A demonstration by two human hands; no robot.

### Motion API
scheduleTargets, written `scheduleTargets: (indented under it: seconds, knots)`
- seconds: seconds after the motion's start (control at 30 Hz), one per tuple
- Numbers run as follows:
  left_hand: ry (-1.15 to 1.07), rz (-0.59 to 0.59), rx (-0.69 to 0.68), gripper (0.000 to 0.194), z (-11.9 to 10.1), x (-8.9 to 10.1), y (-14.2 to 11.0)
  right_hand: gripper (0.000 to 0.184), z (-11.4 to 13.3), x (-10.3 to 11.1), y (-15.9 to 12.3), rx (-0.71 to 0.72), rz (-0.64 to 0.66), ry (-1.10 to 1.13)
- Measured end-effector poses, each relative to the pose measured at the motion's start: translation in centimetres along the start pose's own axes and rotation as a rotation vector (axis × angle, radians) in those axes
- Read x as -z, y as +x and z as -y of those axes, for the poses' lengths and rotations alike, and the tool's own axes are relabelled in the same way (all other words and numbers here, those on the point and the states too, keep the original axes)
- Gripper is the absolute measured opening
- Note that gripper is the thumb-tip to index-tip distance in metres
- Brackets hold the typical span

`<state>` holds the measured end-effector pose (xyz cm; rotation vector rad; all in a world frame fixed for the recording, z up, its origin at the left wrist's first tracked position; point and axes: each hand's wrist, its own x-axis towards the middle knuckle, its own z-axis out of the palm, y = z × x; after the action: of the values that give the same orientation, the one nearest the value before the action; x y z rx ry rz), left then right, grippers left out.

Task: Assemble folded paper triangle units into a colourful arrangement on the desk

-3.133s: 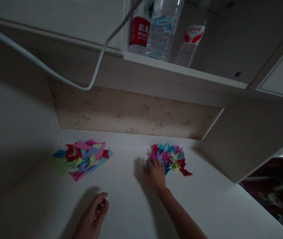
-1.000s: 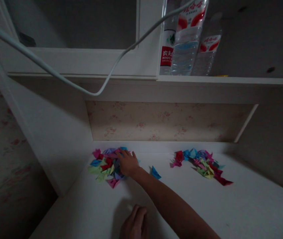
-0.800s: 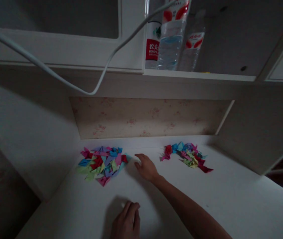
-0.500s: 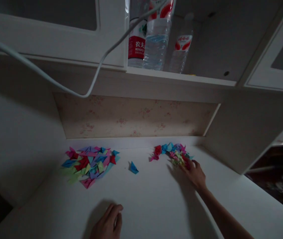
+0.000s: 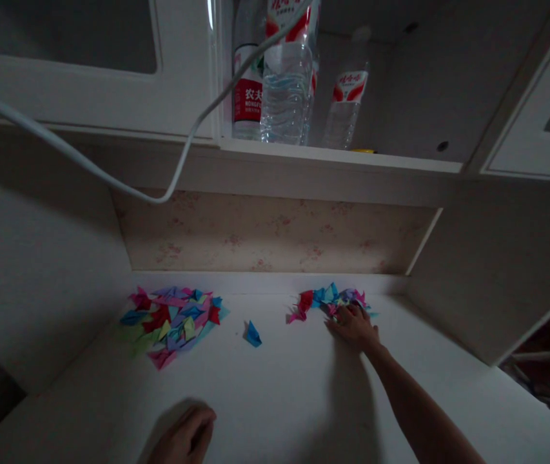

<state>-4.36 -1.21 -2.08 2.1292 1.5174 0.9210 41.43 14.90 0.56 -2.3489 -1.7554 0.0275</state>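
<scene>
My right hand (image 5: 356,327) reaches onto the front of the right-hand pile of folded origami paper pieces (image 5: 325,295). Its fingers are spread over the pile and cover part of it; no held piece shows. My left hand (image 5: 185,437) rests low on the white tabletop, fingers curled in, with nothing visible in it. A larger heap of origami pieces (image 5: 178,317) in pink, red, blue, purple and green lies at the left back. Between the two piles is a single blue origami piece (image 5: 254,334).
Above the white tabletop (image 5: 275,393), a cabinet shelf (image 5: 342,156) holds plastic bottles (image 5: 287,96). A white cable (image 5: 158,198) hangs in front of the cabinet. Side panels (image 5: 492,258) bound the desk, and a strip of floral wallpaper (image 5: 275,235) runs behind it.
My right hand has shifted slightly left, its fingers now spread over the pile. My left hand has moved left and down, its fingers curling more closely. The view has shifted a little.
</scene>
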Motion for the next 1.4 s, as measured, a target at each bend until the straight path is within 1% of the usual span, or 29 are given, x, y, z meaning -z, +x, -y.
scheduleTargets:
  seconds: [0.13, 0.23, 0.4, 0.5, 0.67, 0.73, 0.8, 0.9, 1.0, 1.07, 1.13, 1.27, 1.33, 1.4]
  knots:
    - [0.023, 0.033, 0.033, 0.016, -0.1, 0.1, 0.2, 0.053, -0.1, 0.1, -0.4, 0.07, -0.032, 0.01]
    - [0.049, 0.045, 0.04, 0.017, -0.2, 0.1, 0.1, 0.045, 0.1, 0.4, -1.8, 0.103, -0.05, 0.004]
    - [0.051, 0.071, 0.038, 0.019, -1.3, 0.6, 0.0, 0.038, 1.1, 0.8, -4.4, 0.134, -0.085, 0.024]
    - [0.059, 0.086, 0.05, 0.021, -2.1, 1.0, 0.0, 0.033, 1.8, 0.9, -5.4, 0.141, -0.092, 0.064]
    - [0.081, 0.098, 0.056, 0.023, -3.0, 1.3, -0.2, 0.033, 3.3, 1.8, -5.7, 0.143, -0.096, 0.206]
    - [0.087, 0.097, 0.061, 0.024, -3.2, 1.4, -0.2, 0.034, 4.4, 2.4, -5.6, 0.118, -0.097, 0.294]
    - [0.089, 0.102, 0.058, 0.024, -3.3, 1.4, -0.3, 0.036, 6.0, 2.7, -5.8, 0.078, -0.083, 0.396]
    - [0.094, 0.108, 0.045, 0.025, -3.5, 1.4, -0.4, 0.041, 9.7, 2.7, -6.4, 0.041, -0.038, 0.552]
    - [0.109, 0.116, 0.036, 0.026, -3.3, 1.3, -0.6, 0.041, 14.9, 2.1, -7.2, 0.082, 0.019, 0.69]
    - [0.125, 0.123, 0.031, 0.026, -3.0, 1.2, -0.6, 0.039, 19.2, 1.7, -7.4, 0.136, 0.062, 0.76]
    - [0.139, 0.141, 0.031, 0.027, -2.7, 1.1, -0.5, 0.038, 24.2, 1.5, -7.3, 0.194, 0.102, 0.8]
    - [0.155, 0.194, 0.061, 0.027, -2.3, 0.9, -0.3, 0.043, 34.3, 1.7, -6.3, 0.351, 0.151, 0.806]
    - [0.163, 0.203, 0.077, 0.029, -2.2, 0.9, -0.3, 0.055, 38.0, 1.6, -6.2, 0.454, 0.176, 0.784]
    - [0.168, 0.209, 0.079, 0.03, -2.1, 0.8, -0.4, 0.065, 40.1, 1.3, -6.5, 0.535, 0.201, 0.746]
